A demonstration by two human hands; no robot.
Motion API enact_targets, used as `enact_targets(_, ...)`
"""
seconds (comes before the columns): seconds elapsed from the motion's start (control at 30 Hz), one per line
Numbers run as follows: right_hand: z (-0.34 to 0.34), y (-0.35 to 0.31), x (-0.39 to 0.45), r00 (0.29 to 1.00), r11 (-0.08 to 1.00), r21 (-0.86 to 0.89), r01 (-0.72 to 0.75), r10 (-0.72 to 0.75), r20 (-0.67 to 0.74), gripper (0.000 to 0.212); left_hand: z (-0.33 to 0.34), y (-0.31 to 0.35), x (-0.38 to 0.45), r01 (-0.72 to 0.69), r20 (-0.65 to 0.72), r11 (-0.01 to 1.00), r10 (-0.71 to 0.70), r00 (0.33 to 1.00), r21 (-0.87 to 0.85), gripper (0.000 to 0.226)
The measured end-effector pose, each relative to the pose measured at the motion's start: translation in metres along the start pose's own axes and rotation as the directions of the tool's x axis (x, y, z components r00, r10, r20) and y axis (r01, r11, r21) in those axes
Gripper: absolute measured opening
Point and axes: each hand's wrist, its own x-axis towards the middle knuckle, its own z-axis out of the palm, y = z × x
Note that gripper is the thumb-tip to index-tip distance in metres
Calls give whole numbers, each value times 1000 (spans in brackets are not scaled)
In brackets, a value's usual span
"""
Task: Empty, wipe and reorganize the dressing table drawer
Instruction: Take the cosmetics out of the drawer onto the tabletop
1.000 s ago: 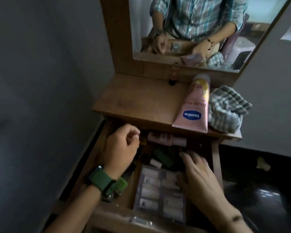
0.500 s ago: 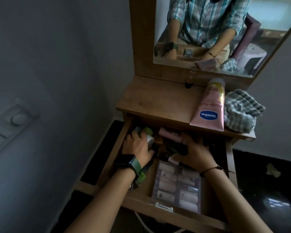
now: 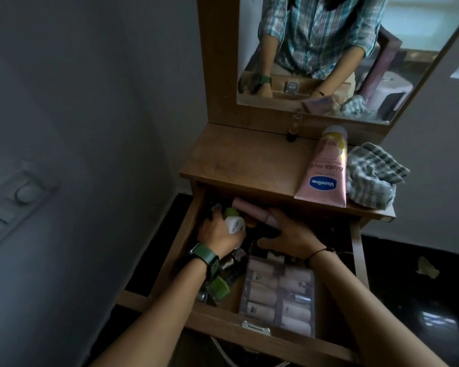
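Drawer (image 3: 357, 250): pulled out from under the table top, still full; emptying judged to be at an early stage.
Left hand (image 3: 219, 235): in the drawer's rear left corner, fingers curled around a small white bottle (image 3: 235, 225) with a green cap.
White bottle handling: judged light, rigid plastic and smooth; best taken around the body, as held now, not by the cap.
Right hand (image 3: 293, 237): in the middle of the drawer near its rear edge, fingers spread over dark items; whether it grips anything cannot be told.
Pink tube (image 3: 249, 207): lies along the drawer's rear edge, touching the right forefinger; judged light and soft-walled, to be taken mid-body.
Clear compartment box (image 3: 280, 295): at the drawer's front edge, right of centre; judged stiff with loose contents, so lift level by both long sides.
Dark bottles (image 3: 232, 268): front left of the drawer; possibly glass, handle singly.
Table top: Vaseline tube (image 3: 323, 173) and checked cloth (image 3: 371, 176) at the right edge; lipstick (image 3: 292, 133) upright at the rear edge.
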Motion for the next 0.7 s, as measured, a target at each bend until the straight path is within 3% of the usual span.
enact_targets(0.23, -6, -8, 10, 997, 993, 103, -60, 53, 64, 62, 0, 6, -2, 41, 118, 903, 11, 993, -427, 47)
enact_targets(0.5, 0, -9, 1, 994, 896, 430, -109, 111, 19, 37, -1, 10, -13, -9, 100, 909, 55, 993, -417, 51)
enact_targets(0.7, 7, -13, -9, 990, 854, 507, -115, 139, -11, 34, -4, 12, -29, 22, 143, 934, 31, 989, -358, 55)
